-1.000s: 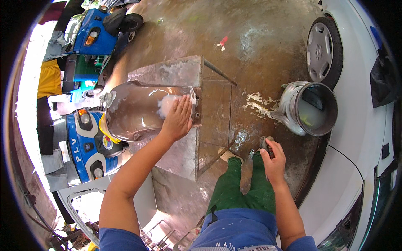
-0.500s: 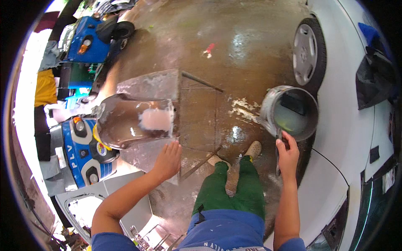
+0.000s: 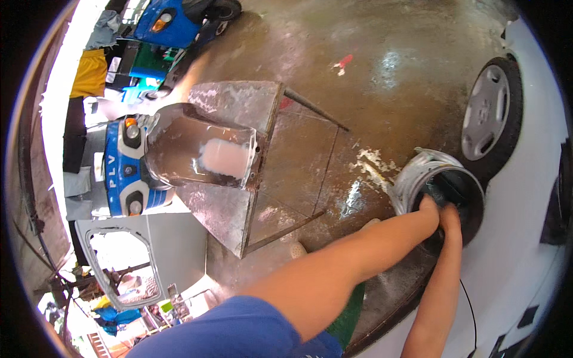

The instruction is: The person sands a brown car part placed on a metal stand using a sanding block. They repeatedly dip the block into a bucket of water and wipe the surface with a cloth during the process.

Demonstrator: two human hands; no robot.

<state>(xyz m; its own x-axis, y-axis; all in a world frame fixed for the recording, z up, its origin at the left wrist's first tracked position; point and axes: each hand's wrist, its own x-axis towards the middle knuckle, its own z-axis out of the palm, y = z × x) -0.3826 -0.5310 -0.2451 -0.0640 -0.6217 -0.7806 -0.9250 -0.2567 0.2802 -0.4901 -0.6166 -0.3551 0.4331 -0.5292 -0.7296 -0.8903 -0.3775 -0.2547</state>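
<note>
Two hands (image 3: 431, 206) inside one bucket (image 3: 410, 186), grip hidden, cannot tell, one brown panel (image 3: 184, 143) on one table (image 3: 216, 212)

Vehicle body workshop — stained, wet-looking floor (image 3: 334, 53), white car (image 3: 507, 238) at the right, blue vehicle (image 3: 173, 33) at upper left. Grey body panel (image 3: 181, 241) with a window opening, lower left; brown curved part (image 3: 173, 137) — pale patch (image 3: 224, 158) on its surface — on a scuffed table (image 3: 218, 215).

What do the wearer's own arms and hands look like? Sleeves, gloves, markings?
The left arm has a short, plain blue sleeve, bare below it. The right arm is bare as far as it shows. No wristband or glove cuff visible. The left hand and right hand are mostly hidden; finger details can't be told.
</note>
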